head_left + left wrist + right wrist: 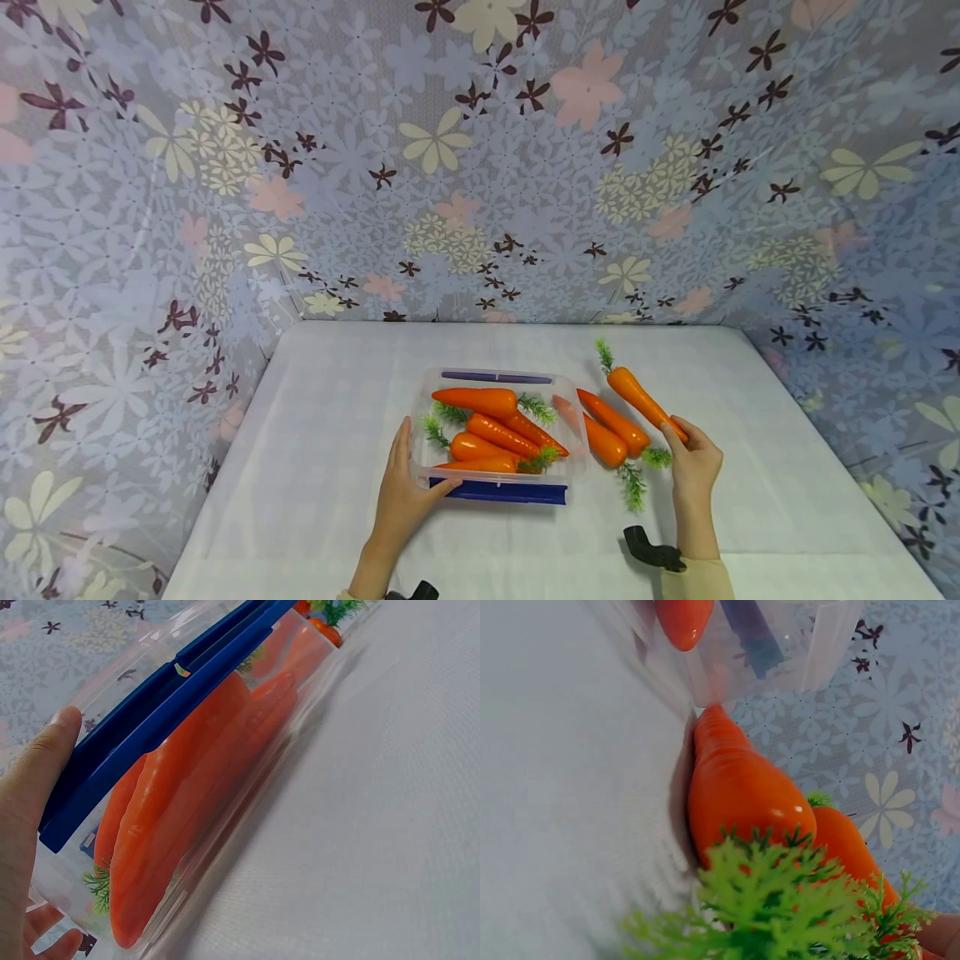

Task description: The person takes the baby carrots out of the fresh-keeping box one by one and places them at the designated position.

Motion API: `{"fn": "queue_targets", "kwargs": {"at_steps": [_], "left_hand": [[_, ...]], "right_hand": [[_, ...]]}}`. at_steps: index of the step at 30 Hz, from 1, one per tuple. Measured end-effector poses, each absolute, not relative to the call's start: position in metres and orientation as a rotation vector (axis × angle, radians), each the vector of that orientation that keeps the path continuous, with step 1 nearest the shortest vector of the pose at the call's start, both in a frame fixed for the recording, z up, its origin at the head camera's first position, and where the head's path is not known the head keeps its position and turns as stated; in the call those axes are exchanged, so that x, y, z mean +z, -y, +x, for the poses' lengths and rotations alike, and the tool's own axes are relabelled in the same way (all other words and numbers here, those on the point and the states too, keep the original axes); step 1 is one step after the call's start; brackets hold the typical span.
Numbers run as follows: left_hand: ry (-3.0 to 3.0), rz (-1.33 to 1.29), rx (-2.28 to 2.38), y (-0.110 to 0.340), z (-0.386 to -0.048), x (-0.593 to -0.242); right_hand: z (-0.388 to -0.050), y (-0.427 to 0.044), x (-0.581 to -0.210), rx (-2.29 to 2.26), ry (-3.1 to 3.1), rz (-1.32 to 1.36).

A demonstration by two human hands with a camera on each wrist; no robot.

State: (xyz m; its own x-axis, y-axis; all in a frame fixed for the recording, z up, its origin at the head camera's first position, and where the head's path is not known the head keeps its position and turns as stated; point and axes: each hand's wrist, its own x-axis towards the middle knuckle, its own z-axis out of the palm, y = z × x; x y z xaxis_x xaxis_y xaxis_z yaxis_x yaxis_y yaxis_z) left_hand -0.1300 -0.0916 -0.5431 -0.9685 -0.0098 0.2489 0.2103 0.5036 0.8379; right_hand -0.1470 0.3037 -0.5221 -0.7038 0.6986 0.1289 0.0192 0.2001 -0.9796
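Note:
A clear plastic box [424, 400] with blue latches holds several orange toy carrots [474, 402] with green tops. My left hand [399, 492] grips the box's left front corner, its thumb beside the front latch [498, 492] and its fingers along the left side. To the right of the box, my right hand [696, 467] pinches a carrot [636, 392] by its narrow tip, the leafy end pointing away. Two other carrots [613, 422] lie between that hand and the box. In the right wrist view, a carrot's leaves [772, 900] cover part of the scene.
The box stands on a white-covered table [315, 450]. Flowered cloth [525, 208] rises behind the table and along both sides. A black curved piece [651, 550] sits at the right wrist, and another [420, 592] at the left.

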Motion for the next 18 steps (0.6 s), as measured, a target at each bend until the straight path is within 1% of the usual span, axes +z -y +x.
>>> {"fn": "queue_targets", "kwargs": {"at_steps": [18], "left_hand": [[2.535, -0.161, -1.447, 0.092, -0.131, -0.544]], "right_hand": [[-0.148, -0.308, -0.534, 1.549, 1.980, -0.657]]}}
